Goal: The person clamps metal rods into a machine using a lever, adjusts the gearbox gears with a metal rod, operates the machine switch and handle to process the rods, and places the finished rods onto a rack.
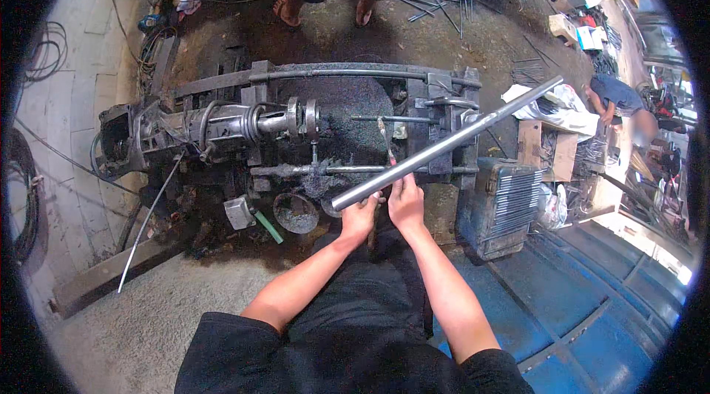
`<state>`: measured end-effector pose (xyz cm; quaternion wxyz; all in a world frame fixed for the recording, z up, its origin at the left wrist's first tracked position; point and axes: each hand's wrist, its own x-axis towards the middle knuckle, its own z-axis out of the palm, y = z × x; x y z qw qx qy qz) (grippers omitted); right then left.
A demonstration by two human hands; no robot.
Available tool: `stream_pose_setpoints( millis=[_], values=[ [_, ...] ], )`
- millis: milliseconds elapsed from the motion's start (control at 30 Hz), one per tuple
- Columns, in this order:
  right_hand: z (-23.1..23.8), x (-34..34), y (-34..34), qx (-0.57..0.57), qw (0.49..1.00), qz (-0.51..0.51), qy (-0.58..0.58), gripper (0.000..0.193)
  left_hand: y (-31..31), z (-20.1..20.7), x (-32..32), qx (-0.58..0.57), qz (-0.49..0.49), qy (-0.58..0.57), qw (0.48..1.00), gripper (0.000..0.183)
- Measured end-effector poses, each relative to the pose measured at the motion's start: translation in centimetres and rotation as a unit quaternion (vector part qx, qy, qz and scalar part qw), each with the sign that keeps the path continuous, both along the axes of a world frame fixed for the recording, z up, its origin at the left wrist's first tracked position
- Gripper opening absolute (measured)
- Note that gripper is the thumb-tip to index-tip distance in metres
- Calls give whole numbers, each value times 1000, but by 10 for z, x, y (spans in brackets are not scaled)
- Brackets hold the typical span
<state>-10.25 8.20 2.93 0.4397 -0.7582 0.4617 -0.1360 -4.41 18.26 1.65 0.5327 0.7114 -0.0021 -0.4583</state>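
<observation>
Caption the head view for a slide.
Left hand and right hand support a shiny metal rod at a grimy machine.

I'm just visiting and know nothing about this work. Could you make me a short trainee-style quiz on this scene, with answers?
1. What do the left hand and right hand hold together?
A) a hammer
B) a long metal bar
C) a coil of rope

2. True or false: the green strip is to the right of both hands.

3. Fill in: the sleeves of the person whose hands these are look ____ in colour.

Key:
1. B, a long metal bar.
2. False; the green strip is to the left of both hands.
3. Black.
</observation>
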Motion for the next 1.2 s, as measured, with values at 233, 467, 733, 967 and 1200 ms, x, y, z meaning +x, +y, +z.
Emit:
stream_pose_setpoints(
  millis=[233, 467, 733, 967, 1200],
  values=[
    [1, 2, -1, -15, 1000, 4, 2, 16, -2, 8, 2, 14, -13, -20, 1000, 37],
    [-1, 1, -8, -2, 999, 31, 28, 17, -6, 7, 0, 4, 21, 42, 999, 36],
    [18, 11, -12, 25, 992, 100, 74, 36, -5, -6, -4, 29, 6, -9, 1000, 34],
    [11, 4, -11, 32, 994, 70, 82, 27, -11, -20, -11, 33, -18, -90, 995, 28],
    [38, -66, 8, 31, 1000, -2, 6, 19, -21, -34, -23, -5, 15, -8, 1000, 30]
  ],
)
